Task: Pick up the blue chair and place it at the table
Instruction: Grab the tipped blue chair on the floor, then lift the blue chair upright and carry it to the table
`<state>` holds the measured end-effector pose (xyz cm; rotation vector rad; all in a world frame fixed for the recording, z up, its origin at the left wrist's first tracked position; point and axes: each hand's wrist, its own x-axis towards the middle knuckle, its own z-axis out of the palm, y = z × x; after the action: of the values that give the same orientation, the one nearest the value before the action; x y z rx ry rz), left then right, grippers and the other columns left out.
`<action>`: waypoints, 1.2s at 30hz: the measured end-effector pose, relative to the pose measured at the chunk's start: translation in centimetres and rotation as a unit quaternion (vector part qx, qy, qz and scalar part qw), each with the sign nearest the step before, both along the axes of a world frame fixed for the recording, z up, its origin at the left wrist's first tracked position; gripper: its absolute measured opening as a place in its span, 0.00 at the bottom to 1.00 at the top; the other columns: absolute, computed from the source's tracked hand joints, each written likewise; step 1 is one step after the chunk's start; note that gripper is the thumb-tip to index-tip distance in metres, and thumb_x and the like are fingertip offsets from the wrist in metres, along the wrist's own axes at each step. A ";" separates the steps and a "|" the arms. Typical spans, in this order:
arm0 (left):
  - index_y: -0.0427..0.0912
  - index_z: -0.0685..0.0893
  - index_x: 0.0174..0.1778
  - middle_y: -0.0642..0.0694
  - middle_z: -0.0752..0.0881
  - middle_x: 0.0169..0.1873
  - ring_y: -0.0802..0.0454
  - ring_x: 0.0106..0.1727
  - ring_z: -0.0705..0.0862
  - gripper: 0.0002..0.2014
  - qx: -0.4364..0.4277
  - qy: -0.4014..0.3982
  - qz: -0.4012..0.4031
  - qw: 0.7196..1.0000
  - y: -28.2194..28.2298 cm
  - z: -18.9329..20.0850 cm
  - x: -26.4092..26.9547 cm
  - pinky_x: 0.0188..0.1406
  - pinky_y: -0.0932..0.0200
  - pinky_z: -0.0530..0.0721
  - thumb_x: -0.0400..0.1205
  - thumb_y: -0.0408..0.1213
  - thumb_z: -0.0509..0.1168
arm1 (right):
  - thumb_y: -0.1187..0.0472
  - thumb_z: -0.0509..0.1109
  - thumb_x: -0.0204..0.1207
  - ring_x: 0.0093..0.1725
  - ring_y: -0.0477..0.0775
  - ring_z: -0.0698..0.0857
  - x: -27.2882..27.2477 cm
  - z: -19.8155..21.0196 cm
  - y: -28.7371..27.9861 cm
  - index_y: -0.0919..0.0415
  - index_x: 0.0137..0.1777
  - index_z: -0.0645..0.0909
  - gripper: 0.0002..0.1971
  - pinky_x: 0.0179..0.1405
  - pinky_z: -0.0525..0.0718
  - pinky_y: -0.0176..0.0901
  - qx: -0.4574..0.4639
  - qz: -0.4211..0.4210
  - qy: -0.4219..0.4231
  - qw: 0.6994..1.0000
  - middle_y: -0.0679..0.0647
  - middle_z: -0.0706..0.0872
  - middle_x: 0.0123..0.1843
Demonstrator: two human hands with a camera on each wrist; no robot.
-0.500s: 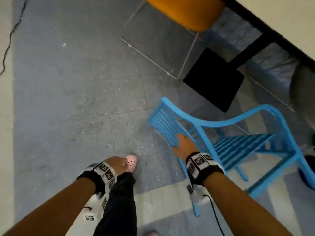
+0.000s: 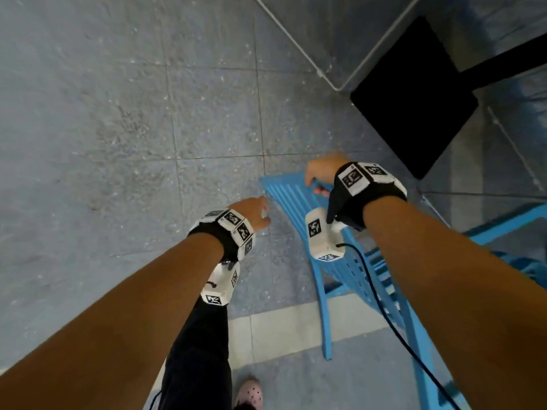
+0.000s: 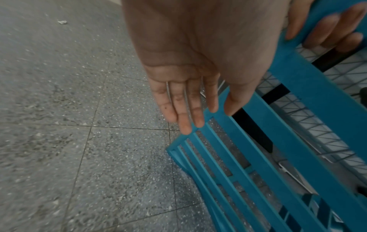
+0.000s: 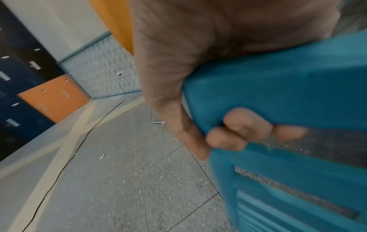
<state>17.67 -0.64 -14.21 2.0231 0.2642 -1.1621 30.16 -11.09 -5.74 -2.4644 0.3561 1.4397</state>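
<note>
The blue chair [image 2: 284, 193] with its slatted back stands on the grey floor in front of me, its backrest leaning toward me. My right hand [image 2: 322, 174] grips the top rail of the backrest, and the right wrist view shows its fingers [image 4: 238, 133] curled round the blue rail [image 4: 278, 94]. My left hand [image 2: 256, 213] is beside the left corner of the backrest. In the left wrist view it [image 3: 188, 102] is flat with straight fingers, the fingertips at the edge of the slats [image 3: 288, 149]. It holds nothing.
The table's black base plate [image 2: 414, 96] and black post [image 2: 503, 69] lie just beyond the chair at the upper right. A thin metal chair frame [image 2: 296, 42] sits on the floor behind. An orange chair [image 4: 117, 20] and a floor cable [image 4: 65, 160] are further off. My pink shoe [image 2: 250, 393] is below.
My right hand has moved from the slats up to the top rail and closed round it. My left hand has come forward from beside my leg to the chair's left corner.
</note>
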 end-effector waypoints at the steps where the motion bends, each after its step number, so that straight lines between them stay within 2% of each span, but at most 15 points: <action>1: 0.39 0.72 0.67 0.35 0.81 0.64 0.38 0.62 0.81 0.19 0.001 -0.006 0.009 1.000 -0.1 0.2 0.2 0.63 0.47 0.79 0.82 0.39 0.61 | 0.65 0.66 0.74 0.30 0.45 0.74 0.1 0.0 0.1 0.58 0.34 0.73 0.09 0.21 0.78 0.31 -0.002 -0.008 0.005 1.000 0.52 0.74 0.33; 4: 0.40 0.70 0.70 0.36 0.77 0.67 0.39 0.64 0.80 0.20 -0.005 -0.031 0.036 0.999 -0.7 1.0 0.5 0.65 0.47 0.78 0.82 0.39 0.60 | 0.64 0.70 0.67 0.31 0.57 0.78 -0.9 0.3 0.2 0.58 0.18 0.73 0.17 0.36 0.79 0.42 -0.047 0.005 -0.007 0.999 0.56 0.78 0.26; 5: 0.40 0.69 0.70 0.36 0.76 0.68 0.39 0.65 0.79 0.21 -0.011 -0.042 0.042 0.998 -0.8 1.4 0.4 0.66 0.47 0.78 0.82 0.39 0.61 | 0.64 0.71 0.63 0.29 0.59 0.78 -1.6 0.7 0.2 0.60 0.14 0.73 0.17 0.37 0.79 0.45 -0.065 0.012 -0.005 0.998 0.55 0.80 0.19; 7: 0.40 0.67 0.72 0.37 0.73 0.70 0.39 0.68 0.76 0.23 -0.024 -0.061 0.055 0.996 -1.3 2.4 -0.2 0.69 0.44 0.76 0.81 0.39 0.62 | 0.65 0.71 0.62 0.22 0.58 0.76 -3.5 1.9 -0.1 0.63 0.16 0.73 0.16 0.28 0.77 0.43 -0.079 0.025 0.016 0.996 0.52 0.76 0.07; 11: 0.42 0.63 0.75 0.40 0.68 0.74 0.38 0.72 0.70 0.32 -0.046 -0.099 0.031 0.994 -3.5 5.8 -1.3 0.71 0.40 0.74 0.76 0.39 0.68 | 0.67 0.71 0.65 0.19 0.56 0.73 -6.9 7.4 -1.6 0.65 0.21 0.73 0.13 0.23 0.73 0.40 -0.066 0.029 0.023 0.997 0.59 0.77 0.20; 13: 0.42 0.64 0.74 0.40 0.71 0.73 0.38 0.72 0.70 0.33 -0.062 -0.119 0.002 0.991 -5.0 7.7 -2.4 0.71 0.41 0.74 0.74 0.39 0.70 | 0.69 0.71 0.65 0.18 0.54 0.72 -8.0 11.1 -2.9 0.66 0.22 0.73 0.13 0.23 0.73 0.40 -0.054 0.030 0.016 0.998 0.59 0.75 0.21; 16: 0.42 0.73 0.66 0.37 0.81 0.63 0.38 0.65 0.76 0.28 -0.093 -0.142 0.039 0.985 -6.6 9.6 -4.4 0.65 0.45 0.77 0.71 0.40 0.73 | 0.69 0.71 0.66 0.20 0.55 0.72 -9.2 17.4 -5.0 0.70 0.27 0.77 0.09 0.33 0.76 0.47 -0.032 0.054 0.007 0.998 0.59 0.74 0.21; 18: 0.43 0.79 0.51 0.39 0.85 0.44 0.40 0.49 0.82 0.23 -0.124 -0.120 0.074 0.982 -6.6 10.7 -5.6 0.46 0.48 0.79 0.66 0.48 0.77 | 0.69 0.72 0.66 0.19 0.53 0.71 -10.2 21.5 -6.5 0.78 0.32 0.80 0.09 0.32 0.76 0.47 -0.015 0.063 -0.008 0.998 0.57 0.73 0.18; 20: 0.46 0.79 0.39 0.48 0.80 0.30 0.46 0.38 0.79 0.23 -0.135 -0.080 0.083 0.984 -6.3 11.9 -6.9 0.35 0.53 0.73 0.59 0.58 0.76 | 0.68 0.73 0.65 0.17 0.50 0.71 -11.5 25.1 -7.9 0.79 0.43 0.85 0.11 0.26 0.76 0.41 -0.001 0.085 -0.025 0.996 0.52 0.73 0.14; 22: 0.45 0.81 0.34 0.50 0.78 0.26 0.51 0.33 0.77 0.24 -0.138 -0.094 0.089 0.982 -6.6 13.4 -8.6 0.35 0.57 0.72 0.56 0.60 0.77 | 0.69 0.73 0.66 0.17 0.50 0.70 -13.0 28.4 -9.3 0.77 0.47 0.86 0.12 0.23 0.76 0.37 0.025 0.099 -0.039 0.994 0.52 0.73 0.13; 24: 0.50 0.79 0.26 0.50 0.76 0.22 0.53 0.27 0.74 0.18 -0.131 -0.142 0.093 0.977 -7.4 15.7 -10.5 0.31 0.56 0.70 0.58 0.58 0.78 | 0.69 0.73 0.67 0.18 0.51 0.70 -14.9 31.3 -10.9 0.78 0.48 0.86 0.12 0.22 0.76 0.35 0.053 0.107 -0.055 0.991 0.54 0.73 0.16; 28: 0.57 0.74 0.17 0.53 0.74 0.18 0.52 0.24 0.72 0.21 -0.087 -0.256 0.081 0.959 -9.5 21.6 -13.8 0.28 0.57 0.70 0.49 0.71 0.66 | 0.69 0.73 0.68 0.18 0.49 0.70 -19.7 37.0 -15.3 0.74 0.49 0.87 0.11 0.20 0.75 0.30 0.107 0.106 -0.104 0.983 0.56 0.75 0.19; 31: 0.57 0.78 0.22 0.53 0.78 0.21 0.52 0.26 0.77 0.21 -0.062 -0.308 0.045 0.948 -12.3 26.4 -16.2 0.29 0.55 0.74 0.50 0.70 0.70 | 0.68 0.73 0.68 0.18 0.49 0.71 -25.1 40.8 -20.1 0.66 0.48 0.89 0.09 0.25 0.76 0.35 0.146 0.086 -0.152 0.974 0.51 0.75 0.15; 34: 0.48 0.86 0.36 0.45 0.88 0.32 0.46 0.37 0.86 0.30 -0.040 -0.346 -0.001 0.937 -16.4 30.4 -19.1 0.38 0.49 0.83 0.50 0.69 0.71 | 0.69 0.73 0.68 0.18 0.49 0.71 -31.6 43.3 -26.0 0.63 0.49 0.90 0.10 0.28 0.77 0.39 0.181 0.059 -0.202 0.961 0.49 0.75 0.13; 36: 0.43 0.83 0.32 0.42 0.86 0.30 0.42 0.37 0.84 0.31 -0.019 -0.376 -0.039 0.926 -19.4 32.6 -21.0 0.35 0.50 0.79 0.52 0.69 0.71 | 0.69 0.74 0.68 0.17 0.47 0.71 -36.0 44.4 -30.0 0.60 0.49 0.90 0.11 0.25 0.76 0.37 0.198 0.041 -0.227 0.953 0.48 0.75 0.12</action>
<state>-3.37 -20.06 18.41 2.2932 -0.2257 -0.3575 -5.85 -41.12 38.61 -2.3885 -0.1222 0.8214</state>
